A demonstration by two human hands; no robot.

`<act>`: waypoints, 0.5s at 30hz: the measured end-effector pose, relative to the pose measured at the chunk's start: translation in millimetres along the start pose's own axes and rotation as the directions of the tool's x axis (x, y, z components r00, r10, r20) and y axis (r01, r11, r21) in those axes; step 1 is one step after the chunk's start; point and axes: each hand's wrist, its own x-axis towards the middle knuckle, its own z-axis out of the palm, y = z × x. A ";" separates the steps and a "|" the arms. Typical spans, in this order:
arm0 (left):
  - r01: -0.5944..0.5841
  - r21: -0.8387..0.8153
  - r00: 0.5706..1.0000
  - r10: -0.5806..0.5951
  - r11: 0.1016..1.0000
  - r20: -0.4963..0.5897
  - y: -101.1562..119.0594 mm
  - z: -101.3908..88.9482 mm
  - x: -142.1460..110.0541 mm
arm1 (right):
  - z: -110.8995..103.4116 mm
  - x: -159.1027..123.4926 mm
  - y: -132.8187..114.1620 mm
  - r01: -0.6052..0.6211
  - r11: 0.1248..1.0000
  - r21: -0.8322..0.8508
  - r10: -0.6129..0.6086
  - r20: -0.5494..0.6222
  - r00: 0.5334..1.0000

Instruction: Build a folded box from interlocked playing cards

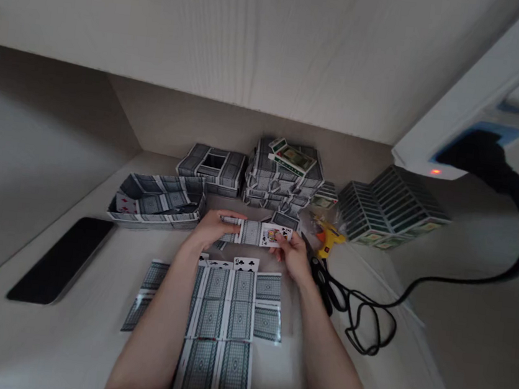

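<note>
A strip of cards stretched just beyond the card sheet on the table. The left hand was closed in a pinch on one end; the right hand gripped the other, thumb across a face card. A glue gun lay near the right hand.

A narrow strip of playing cards runs left to right, patterned backs at its left and middle, a picture card's face at its right end. Nearer lies a flat panel of face-down cards, club faces showing along its far edge.
</note>
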 end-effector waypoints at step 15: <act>-0.128 0.131 0.992 0.130 0.983 -0.006 0.8 9.0 1.0 | 2.6 0.5 -0.7 0.024 0.999 -0.031 -0.022 0.056 0.998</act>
